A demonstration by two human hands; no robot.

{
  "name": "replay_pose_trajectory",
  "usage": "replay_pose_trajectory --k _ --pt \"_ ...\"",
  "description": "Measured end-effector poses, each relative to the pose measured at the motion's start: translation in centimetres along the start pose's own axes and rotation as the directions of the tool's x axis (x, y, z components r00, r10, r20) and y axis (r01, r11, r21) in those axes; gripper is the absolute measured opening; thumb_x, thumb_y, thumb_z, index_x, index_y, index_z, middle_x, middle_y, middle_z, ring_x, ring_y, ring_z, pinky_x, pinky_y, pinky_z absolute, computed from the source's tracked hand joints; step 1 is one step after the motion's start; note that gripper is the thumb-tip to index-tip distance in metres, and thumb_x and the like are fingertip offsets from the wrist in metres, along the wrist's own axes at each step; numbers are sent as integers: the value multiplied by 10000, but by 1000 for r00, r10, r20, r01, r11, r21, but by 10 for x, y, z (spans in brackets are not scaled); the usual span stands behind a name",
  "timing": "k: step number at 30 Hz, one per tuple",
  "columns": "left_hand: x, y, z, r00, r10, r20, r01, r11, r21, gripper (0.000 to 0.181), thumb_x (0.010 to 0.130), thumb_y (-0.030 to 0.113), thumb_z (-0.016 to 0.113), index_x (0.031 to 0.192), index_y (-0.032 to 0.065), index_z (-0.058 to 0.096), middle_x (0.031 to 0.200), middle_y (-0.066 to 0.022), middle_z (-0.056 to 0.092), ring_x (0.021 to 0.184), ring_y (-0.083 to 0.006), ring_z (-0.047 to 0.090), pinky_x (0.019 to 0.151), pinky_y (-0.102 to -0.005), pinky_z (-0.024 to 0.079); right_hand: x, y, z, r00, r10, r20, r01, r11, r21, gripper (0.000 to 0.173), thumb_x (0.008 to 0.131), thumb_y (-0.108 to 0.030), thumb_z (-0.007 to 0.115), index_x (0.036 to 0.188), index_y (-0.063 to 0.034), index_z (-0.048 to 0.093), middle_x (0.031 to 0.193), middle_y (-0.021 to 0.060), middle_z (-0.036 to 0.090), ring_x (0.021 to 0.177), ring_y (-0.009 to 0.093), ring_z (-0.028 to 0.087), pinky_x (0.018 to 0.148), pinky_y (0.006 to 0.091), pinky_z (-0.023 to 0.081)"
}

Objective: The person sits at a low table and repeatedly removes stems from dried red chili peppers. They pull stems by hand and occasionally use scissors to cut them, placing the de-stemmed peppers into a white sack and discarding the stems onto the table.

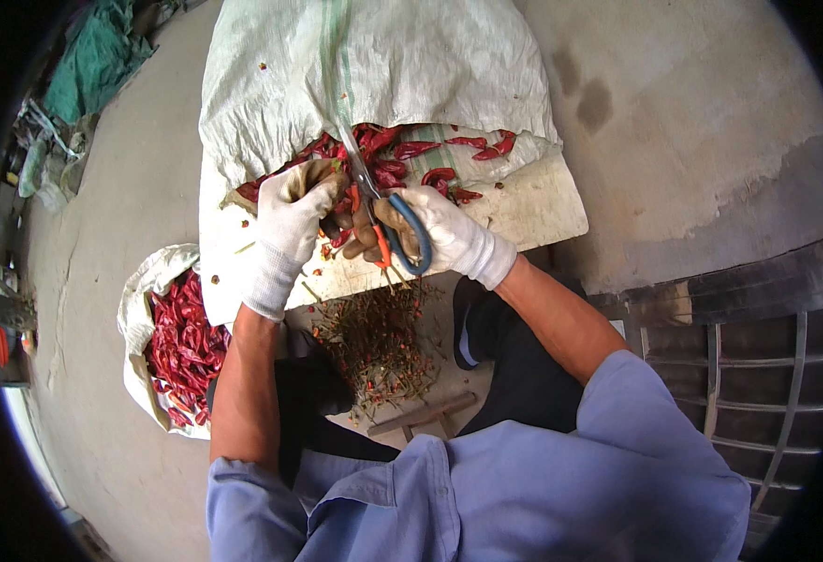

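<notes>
My left hand (291,211), in a white knit glove with a brown coated palm, has its fingers closed on a dried red chilli pepper; the glove hides most of it, and a greenish stem end (339,166) shows at the fingertips. In my right hand (443,225), gloved alike, is a pair of scissors with a blue and an orange handle (422,242). Their blades (357,160) point away from me, beside the left fingertips. Beyond both hands, more dried red chillies (415,149) spill from the mouth of a white woven sack (425,63) lying on a pale board (538,204).
Left of the board, an open white sack (134,330) holds many red chillies (187,330). Cut stems (383,344) lie heaped on the floor between my legs, near a wooden bar (425,414). A metal-barred frame (717,379) stands at right. Green sheeting (92,60) lies at upper left.
</notes>
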State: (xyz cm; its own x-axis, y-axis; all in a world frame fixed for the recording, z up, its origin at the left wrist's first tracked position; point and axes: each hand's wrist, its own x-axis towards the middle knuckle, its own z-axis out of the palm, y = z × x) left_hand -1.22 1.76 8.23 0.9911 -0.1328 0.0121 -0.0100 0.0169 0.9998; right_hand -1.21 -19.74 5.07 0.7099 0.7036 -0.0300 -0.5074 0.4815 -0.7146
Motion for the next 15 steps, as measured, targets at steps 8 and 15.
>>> replay_pose_trajectory --k 8,15 --pt "4 12 0 992 -13 -126 10 1000 -24 225 935 56 686 1109 -81 729 804 -53 722 630 -102 669 529 -241 549 1 -18 14 899 -399 -181 -135 140 -981 504 887 -462 758 1056 7 680 888 161 654 869 311 681 813 421 535" --pt "1 16 8 993 -8 -119 25 990 139 183 968 97 646 1042 -48 728 759 -19 686 610 -63 616 544 -223 489 0 -13 12 807 -590 16 -146 -226 -963 490 792 -391 822 1073 -9 697 947 214 645 884 393 658 784 485 523"
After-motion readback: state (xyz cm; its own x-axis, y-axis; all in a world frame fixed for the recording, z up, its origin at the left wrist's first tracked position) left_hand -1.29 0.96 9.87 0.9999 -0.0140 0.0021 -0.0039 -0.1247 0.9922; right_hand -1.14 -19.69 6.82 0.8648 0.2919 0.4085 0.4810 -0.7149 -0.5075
